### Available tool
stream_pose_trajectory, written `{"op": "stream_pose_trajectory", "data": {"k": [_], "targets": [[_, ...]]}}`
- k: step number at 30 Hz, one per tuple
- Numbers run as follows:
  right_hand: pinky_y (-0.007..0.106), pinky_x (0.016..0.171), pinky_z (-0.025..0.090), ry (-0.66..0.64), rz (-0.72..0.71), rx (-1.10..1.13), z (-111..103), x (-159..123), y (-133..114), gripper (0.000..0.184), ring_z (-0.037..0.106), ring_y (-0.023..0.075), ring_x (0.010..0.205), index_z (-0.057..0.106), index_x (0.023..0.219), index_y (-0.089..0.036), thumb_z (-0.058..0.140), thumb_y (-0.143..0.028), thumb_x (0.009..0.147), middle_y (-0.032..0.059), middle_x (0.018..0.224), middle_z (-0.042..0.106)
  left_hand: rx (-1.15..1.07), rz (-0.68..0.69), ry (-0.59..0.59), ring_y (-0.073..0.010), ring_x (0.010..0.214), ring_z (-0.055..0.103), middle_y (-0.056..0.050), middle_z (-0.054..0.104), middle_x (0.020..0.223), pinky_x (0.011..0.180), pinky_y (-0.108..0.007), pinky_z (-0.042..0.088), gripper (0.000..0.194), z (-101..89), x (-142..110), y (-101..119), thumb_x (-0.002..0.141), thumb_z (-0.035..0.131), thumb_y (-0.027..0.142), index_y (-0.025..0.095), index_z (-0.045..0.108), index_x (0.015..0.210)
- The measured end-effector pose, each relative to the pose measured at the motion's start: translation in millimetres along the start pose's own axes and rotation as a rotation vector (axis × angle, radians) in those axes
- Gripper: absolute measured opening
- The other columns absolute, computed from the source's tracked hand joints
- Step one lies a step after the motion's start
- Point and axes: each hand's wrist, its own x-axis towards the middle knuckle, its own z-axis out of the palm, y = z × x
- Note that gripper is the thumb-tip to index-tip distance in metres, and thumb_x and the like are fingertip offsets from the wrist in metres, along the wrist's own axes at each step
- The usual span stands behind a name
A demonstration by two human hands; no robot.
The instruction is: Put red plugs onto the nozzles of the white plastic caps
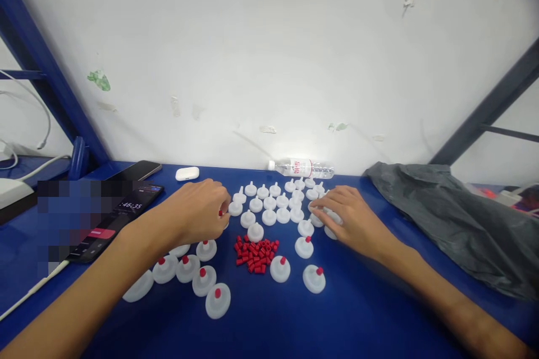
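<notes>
My left hand (197, 211) rests on the blue table (273, 325), fingers curled in a pinch on a small red cap at its fingertips, close to a white disc. My right hand (349, 213) lies over white plastic discs (269, 202) at the right of the cluster, fingers bent and touching one of them. A pile of small red caps (256, 255) sits between the hands. Several white discs with red caps fitted (204, 280) lie in front of my left hand, and three more stand near the pile's right side.
A phone showing a timer (122, 213) and a second phone (137, 170) lie at the left. A white earbud case (187, 173) and a lying water bottle (303, 168) are by the white wall. A crumpled grey bag (455, 219) covers the right.
</notes>
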Motion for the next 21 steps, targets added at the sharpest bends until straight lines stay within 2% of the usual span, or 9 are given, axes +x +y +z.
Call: {"op": "stream_pose_trajectory", "data": {"k": [4, 6, 10, 13, 16, 18, 21], "targets": [[0.048, 0.101, 0.048, 0.118, -0.054, 0.051, -8.3, -0.4, -13.7, 0.015, 0.069, 0.0247, 0.103, 0.071, 0.118, -0.021, 0.057, -0.025, 0.113, 0.0058, 0.107, 0.079, 0.034, -0.012, 0.043, -0.0205, 0.088, 0.065, -0.003, 0.070, 0.092, 0.076, -0.036, 0.054, 0.012, -5.3, 6.2, 9.8, 0.099, 0.069, 0.028, 0.018, 0.073, 0.093], [0.045, 0.104, 0.048, 0.127, -0.127, 0.126, -14.1, -1.6, -24.7, 0.018, 0.068, 0.0241, 0.111, 0.070, 0.122, -0.022, 0.056, -0.027, 0.113, 0.0061, 0.114, 0.078, 0.028, -0.026, 0.117, -0.0257, 0.104, 0.067, -0.007, 0.074, 0.103, 0.084, -0.042, 0.057, 0.019, -5.2, 10.5, 14.3, 0.105, 0.060, 0.026, 0.016, 0.075, 0.110], [0.047, 0.120, 0.040, -0.034, -0.327, 0.214, -23.5, -4.8, -54.3, 0.045, 0.060, 0.0243, 0.139, 0.061, 0.147, -0.025, 0.041, -0.050, 0.117, 0.0067, 0.146, 0.070, -0.013, 0.007, 0.202, -0.0298, 0.136, 0.061, -0.012, 0.073, 0.135, 0.113, -0.054, 0.051, 0.038, 6.6, 16.1, 15.9, 0.112, 0.049, 0.027, 0.016, 0.064, 0.146], [0.047, 0.130, 0.030, -0.148, -0.431, 0.180, -22.1, -7.5, -72.9, 0.059, 0.050, 0.0238, 0.152, 0.051, 0.160, -0.022, 0.041, -0.059, 0.115, 0.0046, 0.163, 0.059, -0.027, 0.050, 0.173, -0.0313, 0.145, 0.057, -0.012, 0.068, 0.148, 0.119, -0.059, 0.049, 0.040, 19.1, 18.3, 13.5, 0.111, 0.054, 0.027, 0.019, 0.061, 0.150], [0.044, 0.128, 0.034, -0.140, -0.457, 0.194, -14.0, -8.9, -78.9, 0.054, 0.058, 0.0243, 0.143, 0.059, 0.150, -0.015, 0.055, -0.052, 0.112, 0.0082, 0.150, 0.069, -0.016, 0.072, 0.131, -0.0305, 0.138, 0.064, -0.011, 0.072, 0.141, 0.116, -0.059, 0.052, 0.033, 27.6, 20.1, 11.1, 0.109, 0.062, 0.026, 0.018, 0.066, 0.141], [0.042, 0.120, 0.043, -0.063, -0.449, 0.238, -7.7, -8.7, -76.1, 0.037, 0.069, 0.0229, 0.124, 0.069, 0.133, -0.013, 0.061, -0.043, 0.111, 0.0083, 0.127, 0.079, 0.000, 0.073, 0.117, -0.0288, 0.129, 0.070, -0.010, 0.074, 0.134, 0.113, -0.058, 0.056, 0.030, 30.4, 20.8, 10.0, 0.107, 0.065, 0.026, 0.017, 0.069, 0.135], [0.039, 0.105, 0.052, 0.035, -0.436, 0.234, -0.6, -7.0, -67.4, 0.014, 0.072, 0.0202, 0.103, 0.073, 0.111, -0.016, 0.064, -0.026, 0.109, 0.0045, 0.101, 0.079, 0.022, 0.079, 0.123, -0.0266, 0.120, 0.074, -0.009, 0.076, 0.125, 0.108, -0.055, 0.060, 0.025, 31.2, 21.2, 8.8, 0.106, 0.067, 0.026, 0.016, 0.071, 0.129]]}}
